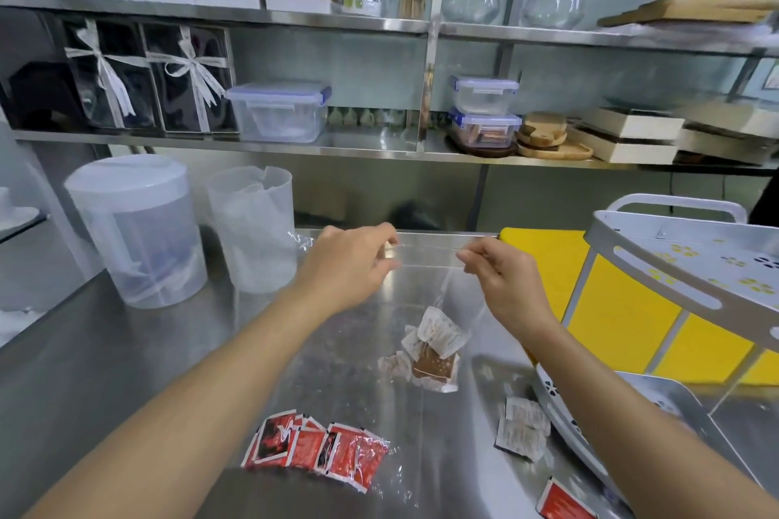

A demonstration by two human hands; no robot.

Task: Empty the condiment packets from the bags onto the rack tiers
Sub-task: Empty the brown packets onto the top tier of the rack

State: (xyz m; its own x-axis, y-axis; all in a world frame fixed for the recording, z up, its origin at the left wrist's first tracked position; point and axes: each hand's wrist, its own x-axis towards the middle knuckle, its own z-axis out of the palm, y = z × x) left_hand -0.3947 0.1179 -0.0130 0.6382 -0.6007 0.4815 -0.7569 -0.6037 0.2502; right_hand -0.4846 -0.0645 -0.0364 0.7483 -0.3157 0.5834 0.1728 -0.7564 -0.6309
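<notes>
Red packets (316, 449), yellow board (543, 265), flower-patterned white rack (691, 265).

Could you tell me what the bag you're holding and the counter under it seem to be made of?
The bag looks like thin, glossy clear plastic: the packets inside show through it. The counter looks like brushed stainless steel, grey with soft, blurred reflections.

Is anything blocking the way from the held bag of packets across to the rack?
Nothing visible does. Both hands, left hand and right hand, pinch the clear bag at its top edge; the counter stretch toward the rack holds only loose white packets.
</notes>
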